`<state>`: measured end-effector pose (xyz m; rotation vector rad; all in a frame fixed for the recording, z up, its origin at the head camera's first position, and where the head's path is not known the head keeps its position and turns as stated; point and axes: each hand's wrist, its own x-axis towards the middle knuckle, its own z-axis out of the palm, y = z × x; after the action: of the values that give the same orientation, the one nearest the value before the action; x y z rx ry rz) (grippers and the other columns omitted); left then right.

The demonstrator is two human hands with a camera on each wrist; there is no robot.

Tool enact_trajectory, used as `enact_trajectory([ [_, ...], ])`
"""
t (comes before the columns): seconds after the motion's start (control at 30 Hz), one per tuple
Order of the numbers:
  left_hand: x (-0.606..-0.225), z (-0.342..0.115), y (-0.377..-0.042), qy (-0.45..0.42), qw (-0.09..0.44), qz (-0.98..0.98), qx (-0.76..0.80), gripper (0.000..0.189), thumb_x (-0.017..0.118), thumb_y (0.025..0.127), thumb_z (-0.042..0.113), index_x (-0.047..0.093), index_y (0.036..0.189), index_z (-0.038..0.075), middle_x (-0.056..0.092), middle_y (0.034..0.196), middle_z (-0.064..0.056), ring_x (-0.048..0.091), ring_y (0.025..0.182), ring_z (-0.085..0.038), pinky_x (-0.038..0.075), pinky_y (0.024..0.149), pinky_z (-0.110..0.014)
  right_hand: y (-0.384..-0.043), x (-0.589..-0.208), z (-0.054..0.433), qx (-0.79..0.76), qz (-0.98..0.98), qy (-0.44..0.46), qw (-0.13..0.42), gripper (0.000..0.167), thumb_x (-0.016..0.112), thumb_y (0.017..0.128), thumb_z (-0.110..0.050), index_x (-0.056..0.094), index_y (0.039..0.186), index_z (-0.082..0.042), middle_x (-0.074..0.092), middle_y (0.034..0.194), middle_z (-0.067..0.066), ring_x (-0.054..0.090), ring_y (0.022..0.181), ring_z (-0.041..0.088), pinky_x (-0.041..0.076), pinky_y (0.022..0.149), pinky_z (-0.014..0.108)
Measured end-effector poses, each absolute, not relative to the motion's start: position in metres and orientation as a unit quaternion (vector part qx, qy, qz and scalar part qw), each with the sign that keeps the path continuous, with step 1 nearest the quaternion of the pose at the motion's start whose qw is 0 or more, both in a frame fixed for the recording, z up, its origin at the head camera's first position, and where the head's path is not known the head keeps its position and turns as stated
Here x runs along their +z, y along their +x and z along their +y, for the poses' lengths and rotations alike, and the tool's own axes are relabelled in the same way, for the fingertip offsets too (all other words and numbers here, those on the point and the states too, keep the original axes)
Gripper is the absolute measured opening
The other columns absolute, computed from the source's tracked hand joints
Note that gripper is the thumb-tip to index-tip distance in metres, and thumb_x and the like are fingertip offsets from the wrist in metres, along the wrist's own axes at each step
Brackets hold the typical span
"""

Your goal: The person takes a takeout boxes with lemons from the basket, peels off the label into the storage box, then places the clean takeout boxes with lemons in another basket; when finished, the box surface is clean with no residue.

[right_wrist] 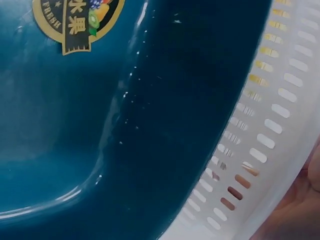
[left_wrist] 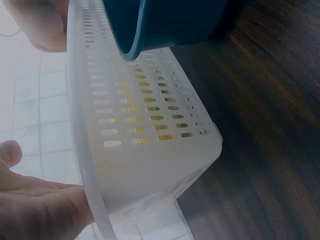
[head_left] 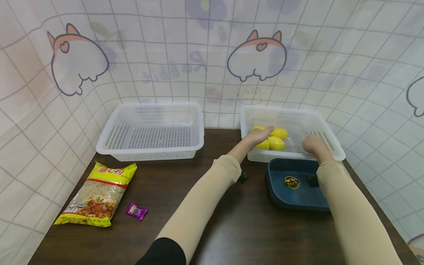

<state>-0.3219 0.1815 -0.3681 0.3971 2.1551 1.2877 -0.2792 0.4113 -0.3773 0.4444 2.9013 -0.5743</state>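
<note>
Several yellow lemons [head_left: 276, 143] lie at the left end of the right white basket [head_left: 331, 138]. Over them reaches my left hand [head_left: 253, 139], thumb stretched out and pointing right. In the left wrist view that hand [left_wrist: 35, 202] crosses the basket's rim, its fingers hidden behind the wall; yellow shows through the slots. My right hand [head_left: 316, 146] is bent down inside the same basket, right of the lemons, fingers hidden from above. Skin shows through the slots in the right wrist view, and I cannot tell what that hand holds. Clear film glints in the basket.
A dark blue tray [head_left: 298, 195] with a round sticker stands before the right basket, under my right forearm. Another white basket [head_left: 159, 137] stands back left. A yellow noodle bag [head_left: 99, 195] and a small purple packet [head_left: 136, 211] lie left. Tiled-print cloth hangs behind.
</note>
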Motion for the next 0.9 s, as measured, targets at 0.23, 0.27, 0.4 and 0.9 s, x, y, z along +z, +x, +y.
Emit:
enact_trajectory([
  [0.23, -0.369, 0.176, -0.317, 0.160, 0.290, 0.823, 0.461, 0.074, 0.029, 0.101, 0.063, 0.032, 0.156, 0.013, 0.029, 0.165, -0.004, 0.026, 0.154, -0.026, 0.026, 0.126, -0.044, -0.272, -0.376, 0.397, -0.177, 0.971, 0.153, 0.051, 0.050, 0.027, 0.103, -0.017, 0.049, 0.122, 0.024, 0.053, 0.117, 0.041, 0.055, 0.098, 0.046, 0.048, 0.081, 0.053],
  [0.27, -0.369, 0.174, -0.317, 0.161, 0.291, 0.825, 0.457, 0.076, 0.029, 0.101, 0.064, 0.026, 0.158, 0.014, 0.022, 0.168, -0.004, 0.023, 0.155, -0.027, 0.025, 0.126, -0.044, -0.271, -0.375, 0.393, -0.181, 0.970, 0.157, 0.050, 0.055, 0.026, 0.105, -0.022, 0.044, 0.130, 0.024, 0.049, 0.126, 0.043, 0.053, 0.108, 0.050, 0.047, 0.089, 0.057],
  [0.4, -0.364, 0.168, -0.313, 0.173, 0.271, 0.835, 0.447, 0.082, 0.032, 0.100, 0.065, 0.009, 0.161, 0.013, 0.009, 0.170, -0.004, 0.016, 0.157, -0.029, 0.024, 0.127, -0.046, -0.266, -0.366, 0.375, -0.215, 0.964, 0.156, 0.022, 0.075, 0.022, 0.106, -0.042, 0.016, 0.150, 0.019, 0.023, 0.153, 0.043, 0.031, 0.139, 0.057, 0.032, 0.113, 0.065],
  [0.9, -0.356, 0.130, -0.290, 0.249, 0.081, 0.897, 0.357, 0.079, 0.030, 0.103, 0.060, 0.013, 0.160, 0.009, 0.027, 0.166, -0.009, 0.033, 0.151, -0.027, 0.034, 0.121, -0.047, -0.231, -0.353, 0.303, -0.167, 0.983, 0.002, -0.073, 0.076, 0.032, 0.105, -0.050, 0.017, 0.156, 0.005, 0.020, 0.162, 0.031, 0.018, 0.148, 0.055, 0.022, 0.116, 0.070],
])
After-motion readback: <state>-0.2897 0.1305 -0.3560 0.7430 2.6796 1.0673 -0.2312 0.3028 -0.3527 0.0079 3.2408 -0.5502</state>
